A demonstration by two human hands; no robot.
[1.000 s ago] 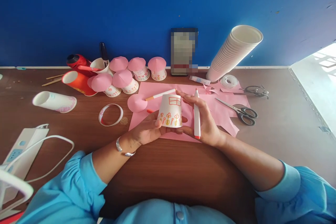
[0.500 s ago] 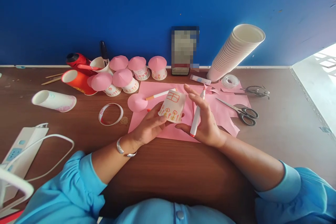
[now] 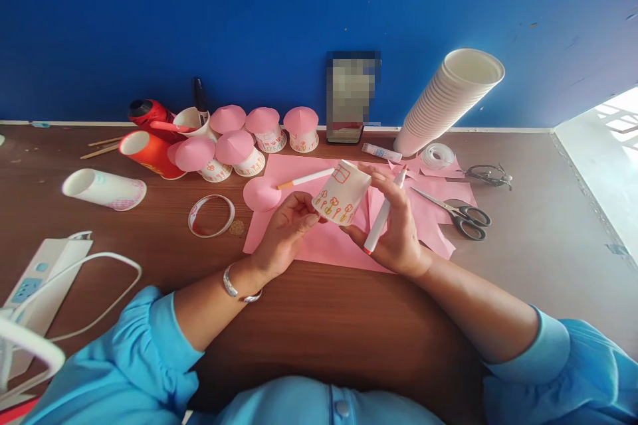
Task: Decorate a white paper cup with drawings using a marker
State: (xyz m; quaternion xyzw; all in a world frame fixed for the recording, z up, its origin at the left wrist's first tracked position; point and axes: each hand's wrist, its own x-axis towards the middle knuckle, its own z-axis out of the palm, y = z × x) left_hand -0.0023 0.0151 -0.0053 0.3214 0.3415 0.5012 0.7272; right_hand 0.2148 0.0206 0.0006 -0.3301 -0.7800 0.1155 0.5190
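My left hand (image 3: 280, 237) grips the lower left rim of a short upside-down paper cup (image 3: 345, 190). Orange flowers and a red window are drawn on the cup's side. My right hand (image 3: 405, 234) has a white marker (image 3: 383, 218) lodged by the thumb, its orange-red tip pointing up. The fingers of that hand reach to the cup's right side, and the marker stays apart from the drawing. Under both hands lie sheets of pink paper (image 3: 319, 246). A second marker (image 3: 312, 176) and a pink paper cone (image 3: 262, 193) are behind my left hand.
Several small cups with pink cone roofs (image 3: 262, 121) line the back left. A phone (image 3: 343, 98) leans on the blue wall. To the right stand a tall stack of paper cups (image 3: 443, 106), scissors (image 3: 468, 219) and tape (image 3: 437, 155). A power strip (image 3: 40, 292) lies at the left.
The cup has turned and tilted, its window side shifting left and more flowers showing. My right hand has moved in, its fingers now at the cup's right side.
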